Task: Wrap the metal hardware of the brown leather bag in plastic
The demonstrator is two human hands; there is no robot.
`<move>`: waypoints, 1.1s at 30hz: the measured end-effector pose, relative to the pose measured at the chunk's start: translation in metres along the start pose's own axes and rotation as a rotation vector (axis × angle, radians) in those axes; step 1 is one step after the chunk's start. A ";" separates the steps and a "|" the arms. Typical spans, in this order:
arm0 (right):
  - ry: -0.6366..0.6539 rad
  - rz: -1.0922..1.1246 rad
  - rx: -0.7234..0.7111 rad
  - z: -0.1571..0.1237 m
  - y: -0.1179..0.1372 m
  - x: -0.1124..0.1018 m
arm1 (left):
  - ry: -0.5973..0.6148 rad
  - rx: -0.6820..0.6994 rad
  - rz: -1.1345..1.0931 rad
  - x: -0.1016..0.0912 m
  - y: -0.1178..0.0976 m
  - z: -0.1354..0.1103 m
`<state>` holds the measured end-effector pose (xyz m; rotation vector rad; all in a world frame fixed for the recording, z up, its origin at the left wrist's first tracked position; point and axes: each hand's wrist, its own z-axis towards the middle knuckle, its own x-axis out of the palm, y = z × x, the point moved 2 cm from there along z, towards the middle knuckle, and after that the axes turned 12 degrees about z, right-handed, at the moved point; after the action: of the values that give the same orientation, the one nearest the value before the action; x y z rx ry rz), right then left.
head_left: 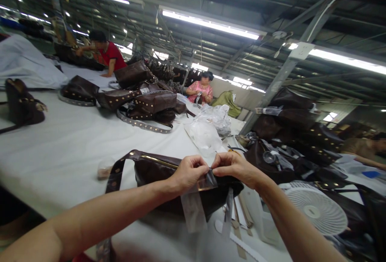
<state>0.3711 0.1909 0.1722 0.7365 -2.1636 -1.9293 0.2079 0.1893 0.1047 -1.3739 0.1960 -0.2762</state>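
Note:
A dark brown leather handbag (163, 173) with a brass zipper lies in front of me on the white-covered table. Its strap (116, 173), set with metal studs, loops off to the left. Over the bag's right half, my left hand (191, 171) and my right hand (233, 168) meet, thumbs and forefingers pinched close together. Between them is a piece of clear plastic film (207, 181) around what looks like a metal fitting, which the film and fingers partly hide. A long strip of clear film (194, 209) hangs down the bag's front below my left hand.
More brown studded bags (150, 103) are heaped across the table, with others piled on the right (271, 153). Crumpled clear plastic (208, 129) lies beyond my hands. A white fan (315, 209) stands right of my right forearm. Two people (113, 57) work at the far side.

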 end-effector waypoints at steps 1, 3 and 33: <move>0.001 -0.006 0.002 0.000 0.001 0.000 | -0.020 0.011 -0.001 0.001 -0.001 0.000; -0.010 -0.007 -0.008 0.000 0.003 0.001 | -0.054 0.023 -0.008 0.004 -0.004 0.000; -0.091 -0.853 -0.583 -0.047 -0.029 0.007 | 0.402 -0.483 -0.179 -0.021 -0.010 0.002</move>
<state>0.3923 0.1440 0.1500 1.6077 -1.2301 -2.8097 0.1879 0.1954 0.1148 -1.8077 0.4990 -0.6901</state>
